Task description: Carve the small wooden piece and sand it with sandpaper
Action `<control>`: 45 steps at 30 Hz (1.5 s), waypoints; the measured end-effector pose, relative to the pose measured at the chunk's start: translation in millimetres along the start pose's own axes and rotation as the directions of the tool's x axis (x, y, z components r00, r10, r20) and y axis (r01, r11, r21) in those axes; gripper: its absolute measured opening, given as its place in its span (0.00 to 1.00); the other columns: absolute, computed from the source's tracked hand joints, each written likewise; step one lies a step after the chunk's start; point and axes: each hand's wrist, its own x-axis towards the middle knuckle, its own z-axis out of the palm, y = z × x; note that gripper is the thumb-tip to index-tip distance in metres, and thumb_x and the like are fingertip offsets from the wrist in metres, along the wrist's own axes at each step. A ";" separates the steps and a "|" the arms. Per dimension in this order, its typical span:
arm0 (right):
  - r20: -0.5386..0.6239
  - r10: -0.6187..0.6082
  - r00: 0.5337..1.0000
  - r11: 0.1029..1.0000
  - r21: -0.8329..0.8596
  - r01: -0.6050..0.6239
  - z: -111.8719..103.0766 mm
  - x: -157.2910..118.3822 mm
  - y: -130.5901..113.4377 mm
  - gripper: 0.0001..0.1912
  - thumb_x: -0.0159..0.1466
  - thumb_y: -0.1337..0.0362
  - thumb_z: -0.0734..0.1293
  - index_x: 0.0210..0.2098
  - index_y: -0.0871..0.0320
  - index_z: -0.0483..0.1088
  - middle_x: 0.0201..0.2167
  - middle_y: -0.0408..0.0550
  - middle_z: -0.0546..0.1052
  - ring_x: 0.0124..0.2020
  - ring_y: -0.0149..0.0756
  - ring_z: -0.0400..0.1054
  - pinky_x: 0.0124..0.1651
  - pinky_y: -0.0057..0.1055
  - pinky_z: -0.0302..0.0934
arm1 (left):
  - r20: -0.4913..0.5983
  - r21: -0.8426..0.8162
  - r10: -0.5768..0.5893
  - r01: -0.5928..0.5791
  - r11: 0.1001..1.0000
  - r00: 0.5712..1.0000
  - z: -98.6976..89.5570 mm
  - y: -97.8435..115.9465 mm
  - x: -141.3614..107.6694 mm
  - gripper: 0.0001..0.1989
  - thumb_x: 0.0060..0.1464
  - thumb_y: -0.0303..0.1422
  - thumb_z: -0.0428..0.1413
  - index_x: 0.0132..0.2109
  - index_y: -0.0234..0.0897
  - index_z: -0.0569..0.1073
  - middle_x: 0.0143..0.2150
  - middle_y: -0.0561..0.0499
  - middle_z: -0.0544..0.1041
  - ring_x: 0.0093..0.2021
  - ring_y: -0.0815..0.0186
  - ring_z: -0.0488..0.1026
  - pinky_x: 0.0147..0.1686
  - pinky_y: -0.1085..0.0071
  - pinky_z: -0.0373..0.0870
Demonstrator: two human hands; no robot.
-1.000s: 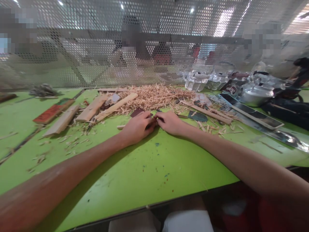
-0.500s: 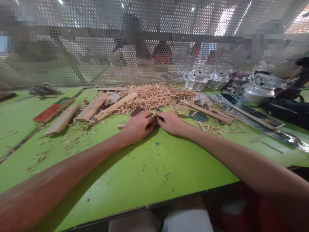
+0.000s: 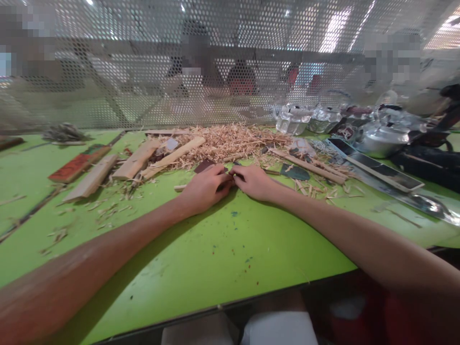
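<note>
My left hand and my right hand meet low over the green table, fingertips nearly touching. Both are closed in a pinch; whatever lies between the fingers is too small and hidden to make out. A dark brown flat piece shows just behind the left knuckles. Close to that wrist, the pale end of a thin wooden stick pokes out. Right of my right hand lies a dark green flat piece.
Behind my hands is a heap of wood shavings. Wooden slats and a red painted block lie left. At right are wooden sticks, a long dark panel and shiny metal kettles. A perforated metal screen stands behind.
</note>
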 end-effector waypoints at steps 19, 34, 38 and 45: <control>0.003 0.023 1.000 1.000 0.004 -0.023 -2.7 -0.9 -3.4 0.15 0.81 0.68 0.63 0.56 0.59 0.82 0.44 0.54 0.87 0.40 0.41 0.74 0.43 0.34 0.57 | 0.003 -0.003 0.005 -0.005 1.000 1.000 -1.3 1.2 0.4 0.10 0.77 0.35 0.58 0.51 0.38 0.84 0.50 0.40 0.80 0.51 0.52 0.79 0.50 0.56 0.80; -0.004 -0.016 1.000 0.999 0.050 0.017 -1.5 -0.5 1.2 0.15 0.80 0.70 0.63 0.53 0.60 0.83 0.43 0.55 0.87 0.40 0.41 0.75 0.44 0.34 0.60 | 0.004 0.015 0.010 -0.010 1.000 1.000 -0.2 2.0 0.4 0.14 0.79 0.37 0.57 0.53 0.38 0.86 0.50 0.40 0.80 0.53 0.50 0.78 0.52 0.55 0.80; -0.018 0.029 0.999 0.999 0.027 -0.029 -1.5 0.4 -0.5 0.17 0.80 0.70 0.61 0.53 0.59 0.83 0.45 0.55 0.87 0.42 0.42 0.76 0.45 0.34 0.61 | 0.002 0.031 0.031 -0.031 0.999 1.000 0.1 2.1 0.6 0.16 0.80 0.38 0.55 0.53 0.38 0.87 0.49 0.40 0.80 0.53 0.50 0.78 0.53 0.55 0.79; -0.011 -0.020 1.000 0.999 0.040 0.020 0.3 2.2 3.9 0.16 0.79 0.71 0.62 0.50 0.60 0.83 0.41 0.54 0.86 0.39 0.40 0.74 0.44 0.34 0.60 | 0.005 0.058 -0.001 0.001 0.998 1.000 0.8 3.4 1.6 0.18 0.81 0.39 0.54 0.55 0.37 0.87 0.52 0.39 0.80 0.54 0.49 0.78 0.53 0.54 0.80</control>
